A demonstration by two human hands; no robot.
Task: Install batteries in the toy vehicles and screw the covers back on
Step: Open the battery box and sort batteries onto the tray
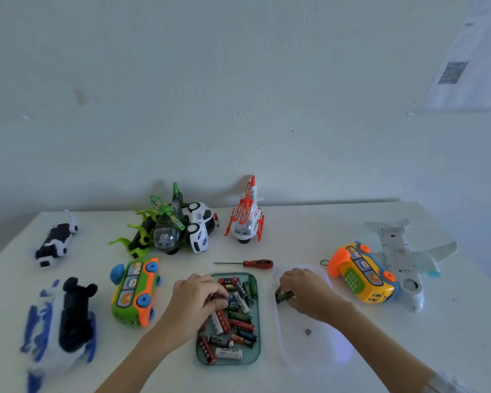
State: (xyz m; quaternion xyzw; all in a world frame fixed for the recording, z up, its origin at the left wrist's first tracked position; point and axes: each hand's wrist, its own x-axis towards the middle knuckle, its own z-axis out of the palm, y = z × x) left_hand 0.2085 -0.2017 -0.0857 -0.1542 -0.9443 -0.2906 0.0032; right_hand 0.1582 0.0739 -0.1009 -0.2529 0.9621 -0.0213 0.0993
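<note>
A green glass tray (256,355) in front of me holds several loose batteries (240,326). My left hand (197,296) reaches into its upper left part, fingers curled round a battery. My right hand (305,292) rests over a clear white tray (309,353) and grips a pair of dark green batteries (284,295). A red-handled screwdriver (257,263) lies just beyond the trays. Toy vehicles surround them: a green and orange bus (135,290) on its side at left, a yellow and orange bus (362,275) at right, a white plane (400,256) upside down.
At the back stand a green helicopter (166,225), a white police car (200,226) and an orange-white helicopter (245,217). Two black and white toys (57,239) (63,321) lie at the left. A small round metal piece (308,332) sits in the clear tray. The wall runs behind the table.
</note>
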